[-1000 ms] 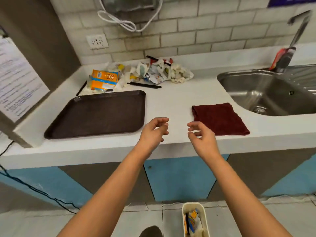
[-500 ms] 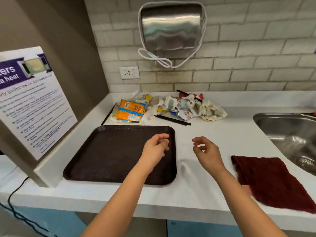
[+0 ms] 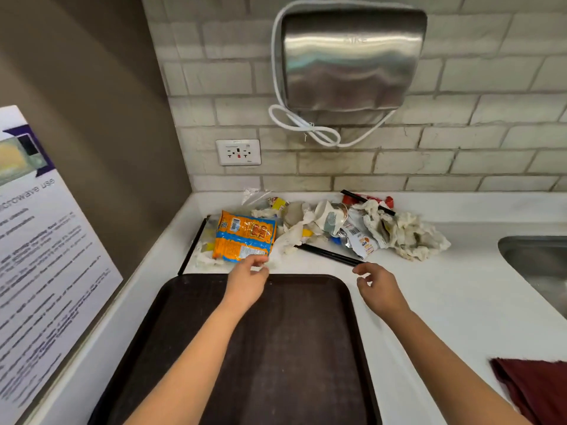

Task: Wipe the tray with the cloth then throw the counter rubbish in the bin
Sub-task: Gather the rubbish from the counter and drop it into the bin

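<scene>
Both hands reach over the tray (image 3: 276, 348) toward the rubbish (image 3: 331, 228) heaped against the back wall. The left hand (image 3: 245, 286) hangs loosely open by the orange packet (image 3: 244, 239); the right hand (image 3: 379, 291), fingers spread and empty, nears the black sticks (image 3: 329, 255). Gathering inward from both sides should stop scraps scattering. The cloth (image 3: 534, 391) lies well right; bare counter (image 3: 460, 302) leaves room.

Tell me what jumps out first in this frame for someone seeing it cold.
The pile of rubbish against the back wall, led by a bright orange snack packet at its left end. In front of it lies a big dark brown tray, with the left hand reaching over its far edge toward the packet and the right hand open beside the tray. Above, a steel hand dryer dominates the tiled wall.
</scene>
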`<control>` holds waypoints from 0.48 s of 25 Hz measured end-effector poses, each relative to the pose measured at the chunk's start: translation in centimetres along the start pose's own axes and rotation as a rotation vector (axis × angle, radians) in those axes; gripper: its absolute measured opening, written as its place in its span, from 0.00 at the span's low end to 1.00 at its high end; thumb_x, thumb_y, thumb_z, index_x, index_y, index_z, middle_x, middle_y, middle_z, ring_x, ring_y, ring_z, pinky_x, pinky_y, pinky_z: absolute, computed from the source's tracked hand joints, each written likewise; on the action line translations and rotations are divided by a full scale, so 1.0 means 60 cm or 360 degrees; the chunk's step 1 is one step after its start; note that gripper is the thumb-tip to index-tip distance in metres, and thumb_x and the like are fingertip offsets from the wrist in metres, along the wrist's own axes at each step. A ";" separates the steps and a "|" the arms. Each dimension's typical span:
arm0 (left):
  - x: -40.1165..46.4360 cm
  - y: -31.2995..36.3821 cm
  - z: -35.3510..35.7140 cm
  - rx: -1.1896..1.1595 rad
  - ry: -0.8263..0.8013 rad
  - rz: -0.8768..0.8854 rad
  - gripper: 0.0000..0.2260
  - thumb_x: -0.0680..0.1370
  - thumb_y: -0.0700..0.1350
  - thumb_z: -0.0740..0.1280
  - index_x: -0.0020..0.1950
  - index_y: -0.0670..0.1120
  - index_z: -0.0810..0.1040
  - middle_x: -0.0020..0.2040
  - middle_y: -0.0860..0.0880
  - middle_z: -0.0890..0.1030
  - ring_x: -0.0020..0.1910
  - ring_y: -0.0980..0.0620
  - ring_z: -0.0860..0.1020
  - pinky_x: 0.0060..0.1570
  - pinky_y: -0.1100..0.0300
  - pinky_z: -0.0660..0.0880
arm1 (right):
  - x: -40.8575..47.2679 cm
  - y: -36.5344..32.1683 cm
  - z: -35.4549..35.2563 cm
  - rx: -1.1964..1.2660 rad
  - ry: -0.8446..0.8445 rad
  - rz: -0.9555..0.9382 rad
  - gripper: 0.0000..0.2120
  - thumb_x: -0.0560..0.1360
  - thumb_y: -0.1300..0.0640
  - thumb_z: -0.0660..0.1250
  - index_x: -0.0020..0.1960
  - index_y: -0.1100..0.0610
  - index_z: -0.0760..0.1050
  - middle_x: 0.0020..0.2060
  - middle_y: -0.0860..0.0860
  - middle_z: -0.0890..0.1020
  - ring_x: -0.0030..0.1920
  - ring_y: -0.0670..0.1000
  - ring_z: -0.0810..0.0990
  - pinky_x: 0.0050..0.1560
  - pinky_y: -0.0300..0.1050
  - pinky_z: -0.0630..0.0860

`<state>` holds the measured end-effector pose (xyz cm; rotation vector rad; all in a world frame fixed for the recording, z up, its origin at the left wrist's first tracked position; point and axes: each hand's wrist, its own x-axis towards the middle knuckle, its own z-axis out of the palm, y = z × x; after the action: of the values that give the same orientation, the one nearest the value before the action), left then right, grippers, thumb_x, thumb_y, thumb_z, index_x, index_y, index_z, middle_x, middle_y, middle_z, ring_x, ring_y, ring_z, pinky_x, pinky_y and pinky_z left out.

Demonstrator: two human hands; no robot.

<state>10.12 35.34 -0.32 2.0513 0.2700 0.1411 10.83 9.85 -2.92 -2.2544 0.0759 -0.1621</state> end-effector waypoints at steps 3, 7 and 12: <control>0.092 -0.036 -0.027 0.0396 0.0028 0.0017 0.14 0.76 0.39 0.65 0.61 0.45 0.75 0.63 0.42 0.72 0.59 0.44 0.74 0.59 0.57 0.69 | 0.055 0.000 0.026 -0.0174 -0.0043 0.0009 0.12 0.75 0.66 0.59 0.55 0.58 0.78 0.55 0.52 0.80 0.51 0.51 0.76 0.56 0.41 0.70; 0.189 -0.065 -0.068 0.0460 0.0166 -0.0010 0.23 0.73 0.40 0.67 0.68 0.47 0.70 0.65 0.39 0.69 0.63 0.40 0.71 0.64 0.50 0.69 | 0.121 0.002 0.053 -0.0493 -0.0127 0.0074 0.15 0.76 0.65 0.57 0.57 0.56 0.78 0.58 0.53 0.78 0.57 0.55 0.76 0.60 0.47 0.73; 0.268 -0.086 -0.089 0.0493 0.0251 -0.0015 0.35 0.71 0.48 0.72 0.74 0.48 0.60 0.71 0.42 0.65 0.68 0.42 0.67 0.63 0.49 0.69 | 0.176 0.008 0.084 -0.1005 -0.0269 0.0051 0.17 0.75 0.59 0.60 0.64 0.52 0.71 0.60 0.53 0.75 0.60 0.57 0.72 0.59 0.48 0.72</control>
<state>23.85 46.26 -2.59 2.3492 0.4207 0.2700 22.03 12.21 -5.50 -2.8842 0.0801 0.0863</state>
